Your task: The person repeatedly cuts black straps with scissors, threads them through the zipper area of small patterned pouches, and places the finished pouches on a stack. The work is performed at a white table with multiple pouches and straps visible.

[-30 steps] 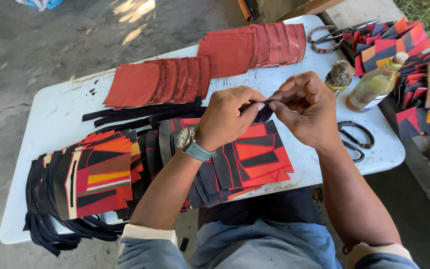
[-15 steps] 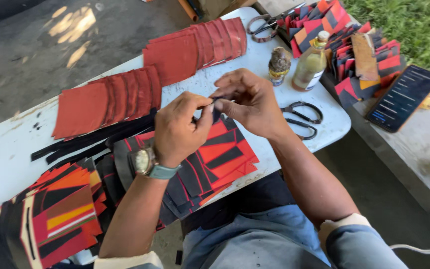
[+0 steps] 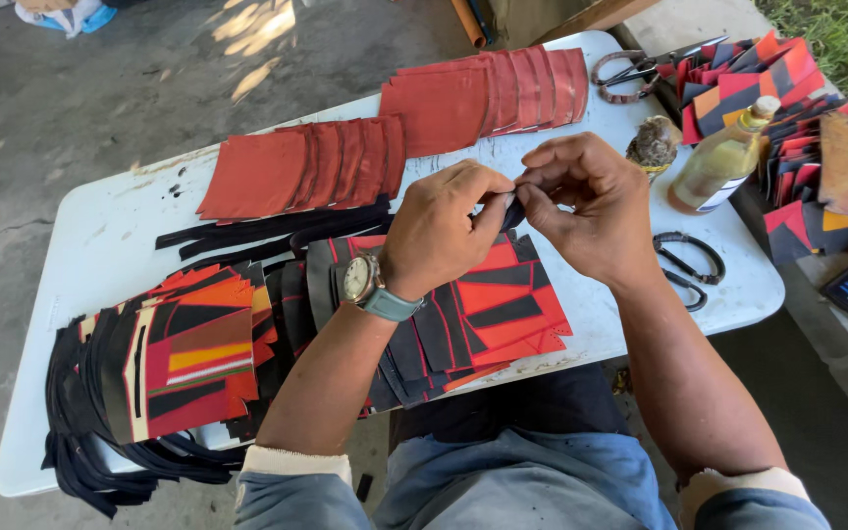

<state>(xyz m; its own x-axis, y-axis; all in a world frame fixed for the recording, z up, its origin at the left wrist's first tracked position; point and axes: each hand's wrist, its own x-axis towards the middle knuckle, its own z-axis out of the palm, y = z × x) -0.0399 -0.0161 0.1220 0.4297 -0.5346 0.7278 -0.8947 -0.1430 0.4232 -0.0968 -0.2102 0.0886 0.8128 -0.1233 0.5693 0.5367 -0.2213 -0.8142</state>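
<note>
Hands: left hand and right hand pinch one small dark strip between fingertips, above the desk.
Below: flat red-and-black patchwork pieces.
Far: overlapping red squares.
Right: looped-handle scissors.

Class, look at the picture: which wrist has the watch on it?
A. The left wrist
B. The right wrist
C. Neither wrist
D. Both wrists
A: the watch sits on the wrist of the left hand, while the wrist of the right hand is bare; both hands pinch a small dark piece between them.
</note>
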